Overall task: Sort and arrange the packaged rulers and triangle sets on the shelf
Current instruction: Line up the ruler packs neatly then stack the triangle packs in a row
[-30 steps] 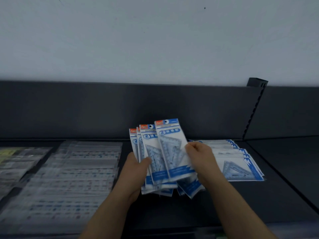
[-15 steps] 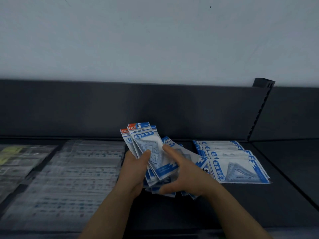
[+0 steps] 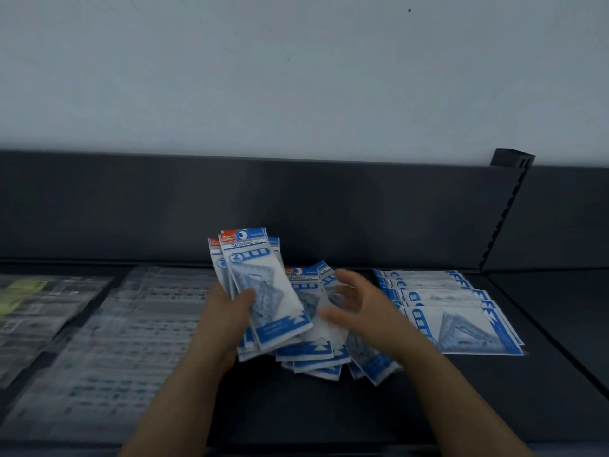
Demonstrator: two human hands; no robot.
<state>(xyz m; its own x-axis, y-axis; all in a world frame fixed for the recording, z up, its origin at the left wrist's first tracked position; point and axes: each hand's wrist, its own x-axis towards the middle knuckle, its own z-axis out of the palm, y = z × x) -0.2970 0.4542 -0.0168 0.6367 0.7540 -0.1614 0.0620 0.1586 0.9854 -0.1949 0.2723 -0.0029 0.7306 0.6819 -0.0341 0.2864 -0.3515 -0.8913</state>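
Left forearm enters from the bottom edge and rises toward the middle; left hand (image 3: 227, 311) grasps a fanned bunch of triangle-set packets (image 3: 267, 291), thumb laid across the front packet, bunch held nearly upright with its headers toward the back panel (image 3: 329, 209). Three headers show in this bunch; any more behind are hidden. Right forearm enters from the lower right; right hand (image 3: 365, 311) is released, fingers spread and lightly bent, palm turned toward the left, over a loose heap of packets (image 3: 313, 352); it is motion-blurred, and contact with the heap cannot be told. Heap: several blue-and-white packets lying crosswise on the dark shelf (image 3: 329, 410), just under and between both hands; number not countable. To the right of the heap, an overlapping row of packets (image 3: 461, 319) lies flat, headers to the left, about six edges showing. To the left of the hands, clear ruler packs (image 3: 141, 324) lie flat in one broad stack, blurred. At the far left, more clear packs with yellow inserts (image 3: 29, 291). One slotted upright (image 3: 504, 212) stands at the right of the back panel.
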